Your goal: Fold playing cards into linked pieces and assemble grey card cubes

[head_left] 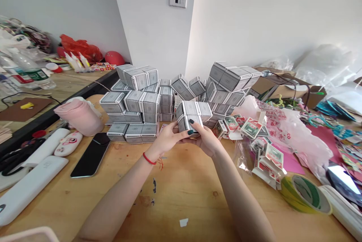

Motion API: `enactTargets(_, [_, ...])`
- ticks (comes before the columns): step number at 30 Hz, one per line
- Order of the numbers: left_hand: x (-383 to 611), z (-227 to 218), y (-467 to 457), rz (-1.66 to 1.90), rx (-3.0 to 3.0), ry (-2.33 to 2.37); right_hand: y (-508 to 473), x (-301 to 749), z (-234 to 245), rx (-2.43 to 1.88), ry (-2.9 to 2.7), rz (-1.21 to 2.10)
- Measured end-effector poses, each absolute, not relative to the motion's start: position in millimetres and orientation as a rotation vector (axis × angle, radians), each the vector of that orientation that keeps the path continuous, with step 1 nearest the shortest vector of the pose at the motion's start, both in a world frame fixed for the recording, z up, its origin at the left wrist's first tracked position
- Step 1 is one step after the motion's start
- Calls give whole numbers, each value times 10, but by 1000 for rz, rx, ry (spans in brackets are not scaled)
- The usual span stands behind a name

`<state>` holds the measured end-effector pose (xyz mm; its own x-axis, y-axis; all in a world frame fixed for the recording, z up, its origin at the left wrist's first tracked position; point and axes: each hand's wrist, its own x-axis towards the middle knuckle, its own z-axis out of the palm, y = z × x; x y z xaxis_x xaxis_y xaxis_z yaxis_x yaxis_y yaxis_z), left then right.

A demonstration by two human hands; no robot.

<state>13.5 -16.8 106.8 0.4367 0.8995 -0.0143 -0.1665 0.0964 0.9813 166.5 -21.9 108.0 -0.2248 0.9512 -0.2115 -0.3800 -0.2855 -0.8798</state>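
Both of my hands grip a block built of grey-patterned playing cards (193,110) above the middle of the wooden table. My left hand (166,138), with a red string on its wrist, has its fingers at the block's left and lower side. My right hand (207,140) is closed on its near right side, and both thumbs press the near face. Fingers beneath the block are partly hidden. Directly behind stand more card blocks: a stepped stack (143,102) on the left, tilted ones (185,86) in the middle, and a taller pile (229,77) on the right.
To the left lie a black phone (92,155), a white elongated case (34,189), scissors (17,157) and a pink roll (80,116). Opened card boxes (268,159), a yellow-green tape roll (305,193) and a plastic bag (296,132) crowd the right. A white scrap (183,222) lies in front.
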Motion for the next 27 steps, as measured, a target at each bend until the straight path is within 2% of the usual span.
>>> enactTargets(4, [133,1035,-163,900,1390,877,-218,1658,1080,-1006,-859,1721])
enactTargets(9, [58,1078,-160,1169,1912,1099,-193,1676,1059,-1083,-836,1721])
enactTargets(15, [-42,1173,-154,1049,2047,1010,-161,1711,1028,-1159,-947,1736])
enactTargets(21, [-54,1248,-185,1084,1931,1043,-230,1769,1111,-1394,-1237,1569])
enactTargets(27, [-41,1425,-403,1034,2006,1133,-441,1874,1311,-1590,-1521,1219])
